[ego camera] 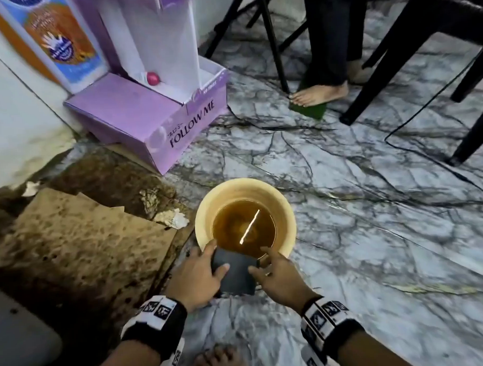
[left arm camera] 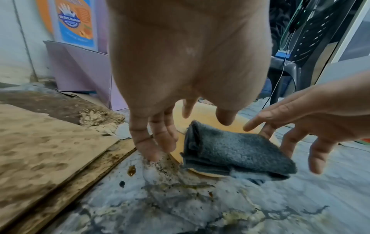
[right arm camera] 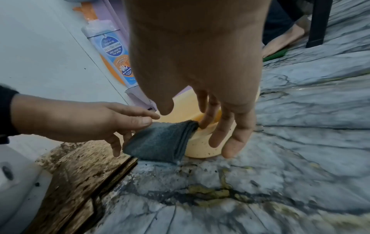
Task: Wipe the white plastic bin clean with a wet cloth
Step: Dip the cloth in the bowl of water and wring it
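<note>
Two hands meet over the near rim of the bin [ego camera: 243,193], a cream-looking plastic tub standing on the marbled floor [ego camera: 372,205] with brown liquid [ego camera: 243,228] pooled in its bottom. A folded grey cloth [ego camera: 234,276] lies draped across that near rim, part over the bin's mouth and part hanging down its outer wall.

The left hand [ego camera: 195,277] has its thumb on top of the cloth and its fingers [left arm camera: 160,136] curled down beside the cloth's edge, so it appears to pinch the fabric lightly. The right hand [ego camera: 279,277] is spread, its fingers [right arm camera: 232,137] relaxed and reaching past the cloth toward the bin's wall; it grips nothing that I can see.

The chief risk, as I judge it, is the liquid. Pressing down or pulling on the near rim could tip the light tub toward the person and slosh brown water onto the floor and the bare foot [ego camera: 219,360] just in front of the bin. A loose pinch could also let the cloth slide off the rim, either into the dirty liquid or onto the stained patch of floor [left arm camera: 180,186] below it, where it would pick up grit and smear the plastic rather than clean it. The soiled cardboard [ego camera: 80,237] to the left of the bin is close enough that a spill would soak it too.
</note>
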